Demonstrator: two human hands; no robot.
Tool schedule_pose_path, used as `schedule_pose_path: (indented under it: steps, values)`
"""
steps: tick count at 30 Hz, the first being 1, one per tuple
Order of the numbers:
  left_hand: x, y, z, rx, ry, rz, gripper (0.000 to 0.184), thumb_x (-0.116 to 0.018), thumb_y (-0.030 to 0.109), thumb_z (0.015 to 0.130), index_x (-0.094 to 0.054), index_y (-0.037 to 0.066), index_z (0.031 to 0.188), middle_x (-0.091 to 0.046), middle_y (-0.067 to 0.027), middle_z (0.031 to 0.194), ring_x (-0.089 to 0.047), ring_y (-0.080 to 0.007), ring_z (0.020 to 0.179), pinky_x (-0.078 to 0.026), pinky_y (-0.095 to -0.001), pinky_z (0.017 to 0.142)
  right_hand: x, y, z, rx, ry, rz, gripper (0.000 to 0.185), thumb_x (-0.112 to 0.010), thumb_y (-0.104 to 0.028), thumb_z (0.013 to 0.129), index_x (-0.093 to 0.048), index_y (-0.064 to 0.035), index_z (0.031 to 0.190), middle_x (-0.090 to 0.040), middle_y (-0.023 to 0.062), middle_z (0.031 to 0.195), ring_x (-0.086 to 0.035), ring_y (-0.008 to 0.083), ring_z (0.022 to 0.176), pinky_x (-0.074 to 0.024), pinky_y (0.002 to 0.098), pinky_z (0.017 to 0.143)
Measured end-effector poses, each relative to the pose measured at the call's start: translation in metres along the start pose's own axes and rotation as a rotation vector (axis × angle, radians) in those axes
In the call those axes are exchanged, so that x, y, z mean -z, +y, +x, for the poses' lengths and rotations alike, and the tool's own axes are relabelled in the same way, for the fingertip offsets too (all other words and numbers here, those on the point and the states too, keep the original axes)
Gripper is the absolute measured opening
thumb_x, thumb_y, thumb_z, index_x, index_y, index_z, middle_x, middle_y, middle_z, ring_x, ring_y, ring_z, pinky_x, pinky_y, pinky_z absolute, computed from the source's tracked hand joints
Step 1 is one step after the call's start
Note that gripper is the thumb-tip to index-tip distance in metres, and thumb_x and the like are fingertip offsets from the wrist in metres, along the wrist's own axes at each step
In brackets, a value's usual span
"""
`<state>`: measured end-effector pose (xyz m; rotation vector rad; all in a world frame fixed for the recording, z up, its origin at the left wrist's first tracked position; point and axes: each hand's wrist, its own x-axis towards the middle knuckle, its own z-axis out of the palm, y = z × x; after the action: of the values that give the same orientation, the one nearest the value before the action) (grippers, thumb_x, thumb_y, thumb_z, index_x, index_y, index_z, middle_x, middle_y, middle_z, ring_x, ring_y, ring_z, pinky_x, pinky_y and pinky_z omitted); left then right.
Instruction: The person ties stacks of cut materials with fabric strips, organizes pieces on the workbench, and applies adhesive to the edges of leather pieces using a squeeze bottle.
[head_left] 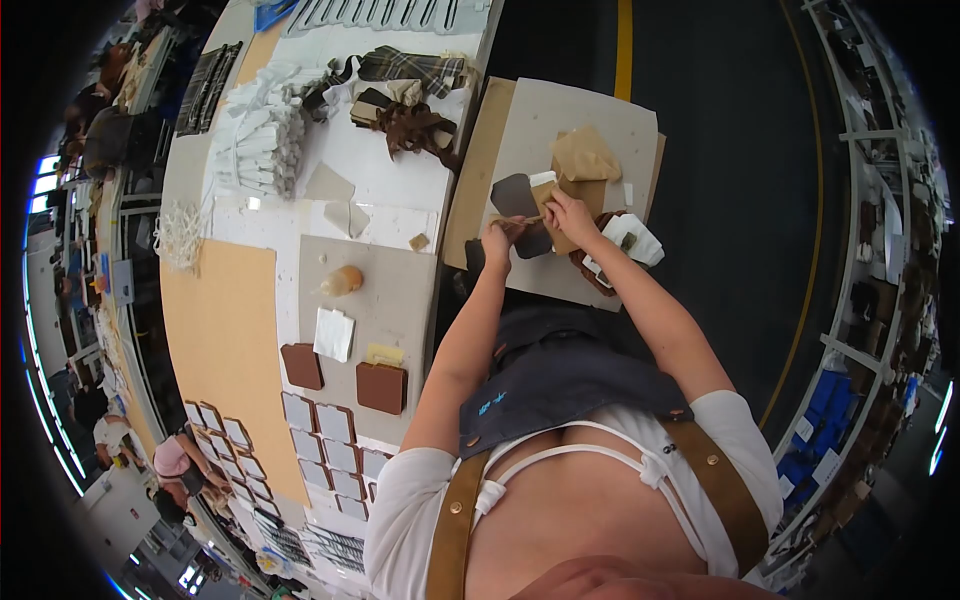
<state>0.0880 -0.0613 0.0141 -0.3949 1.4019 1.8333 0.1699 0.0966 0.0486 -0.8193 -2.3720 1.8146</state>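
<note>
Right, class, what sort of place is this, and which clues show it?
Probably a workshop for leather or fabric goods: rows of matching panels on a long table, a bottle of amber liquid, perhaps glue, and crowded storage shelves across the aisle.

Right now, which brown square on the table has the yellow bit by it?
The right brown square; a yellow slip lies at its far edge. The left square has none.

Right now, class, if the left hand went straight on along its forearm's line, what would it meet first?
Probably the dark grey piece, just beyond the left hand. Seen from above, the hand's height is unclear, so it might pass over instead.
</note>
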Motion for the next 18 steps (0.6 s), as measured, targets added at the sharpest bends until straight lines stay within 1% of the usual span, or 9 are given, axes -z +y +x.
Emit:
schedule_pose_path:
  steps: [2,5,8,11,12,13,14,17,18]
  values:
    - [0.005,0.002,0.005,0.044,0.027,0.039,0.032,-0.028,0.012,0.097,-0.056,-0.001,0.103,-0.066,-0.0168,0.096,-0.066,-0.0269,0.083,-0.056,-0.0341,0.079,0.004,0.004,0.004,0.139,-0.005,-0.181,0.009,-0.05,-0.013,0.093,-0.05,-0.0039,0.091,-0.062,0.0137,0.071,-0.064,0.0303,0.064,-0.0469,0.0376,0.056]
    - [0.004,-0.004,0.015,0.091,0.123,0.025,0.03,-0.031,0.013,0.096,-0.059,0.001,0.098,-0.068,-0.0143,0.092,-0.067,-0.0247,0.079,-0.056,-0.0321,0.074,0.003,-0.004,0.003,0.172,-0.012,-0.32,0.012,-0.053,-0.015,0.091,-0.049,-0.0038,0.091,-0.06,0.0186,0.073,-0.06,0.0389,0.071,-0.0462,0.0433,0.062]
    - [-0.001,0.019,0.006,-0.165,0.095,0.766,0.029,-0.037,0.015,0.095,-0.061,-0.001,0.097,-0.069,-0.0162,0.09,-0.068,-0.0273,0.077,-0.054,-0.0342,0.07,0.006,-0.012,0.0,0.225,0.016,-0.405,0.011,-0.053,-0.012,0.091,-0.051,-0.0015,0.093,-0.061,0.0202,0.074,-0.06,0.0397,0.072,-0.0474,0.0422,0.066]
    - [-0.024,0.046,-0.016,-0.519,0.055,0.912,0.029,-0.041,0.019,0.094,-0.062,-0.001,0.1,-0.067,-0.0198,0.088,-0.067,-0.0326,0.08,-0.051,-0.0395,0.069,-0.003,-0.006,0.002,0.184,0.024,-0.46,0.013,-0.052,-0.012,0.089,-0.053,0.0004,0.095,-0.061,0.0235,0.086,-0.059,0.0418,0.082,-0.0468,0.0449,0.071]
    - [-0.034,0.041,-0.011,-0.572,0.028,0.92,0.03,-0.044,0.021,0.093,-0.061,-0.001,0.104,-0.066,-0.0226,0.086,-0.064,-0.0385,0.082,-0.049,-0.0437,0.071,-0.003,-0.007,0.001,0.205,-0.003,-0.456,0.014,-0.051,-0.011,0.089,-0.053,0.0006,0.096,-0.062,0.0235,0.089,-0.059,0.0412,0.086,-0.0464,0.0459,0.074]
    - [-0.054,0.049,-0.021,-0.566,-0.001,0.97,0.027,-0.047,0.019,0.091,-0.063,0.002,0.105,-0.066,-0.0221,0.087,-0.063,-0.0394,0.083,-0.049,-0.0437,0.072,-0.002,-0.012,-0.003,0.225,-0.03,-0.453,0.015,-0.05,-0.011,0.089,-0.053,0.0008,0.098,-0.062,0.0235,0.092,-0.059,0.0407,0.09,-0.0459,0.0469,0.077]
    - [-0.071,0.057,-0.032,-0.619,-0.125,1.011,0.026,-0.047,0.016,0.089,-0.063,0.003,0.105,-0.065,-0.0219,0.088,-0.062,-0.0402,0.084,-0.048,-0.045,0.072,-0.001,-0.015,-0.004,0.245,-0.056,-0.451,0.016,-0.049,-0.011,0.089,-0.053,0.0011,0.099,-0.062,0.0235,0.095,-0.058,0.0402,0.094,-0.0455,0.0479,0.08]
    - [-0.107,0.049,-0.032,-0.697,-0.18,1.061,0.024,-0.049,0.011,0.085,-0.063,0.004,0.104,-0.064,-0.0223,0.09,-0.06,-0.0409,0.088,-0.047,-0.0467,0.076,0.0,0.009,0.002,0.557,-0.258,-0.769,0.025,-0.05,-0.012,0.086,-0.055,0.0013,0.107,-0.061,0.0219,0.107,-0.056,0.0359,0.105,-0.0427,0.0447,0.09]
    - [-0.107,0.04,-0.027,-0.757,-0.205,1.086,0.024,-0.051,0.012,0.086,-0.061,0.004,0.106,-0.063,-0.0224,0.093,-0.059,-0.0409,0.09,-0.046,-0.0464,0.077,0.003,0.006,-0.002,0.335,-0.282,-0.586,0.032,-0.05,-0.015,0.085,-0.055,0.0006,0.112,-0.06,0.0193,0.115,-0.052,0.033,0.112,-0.0398,0.0416,0.095]
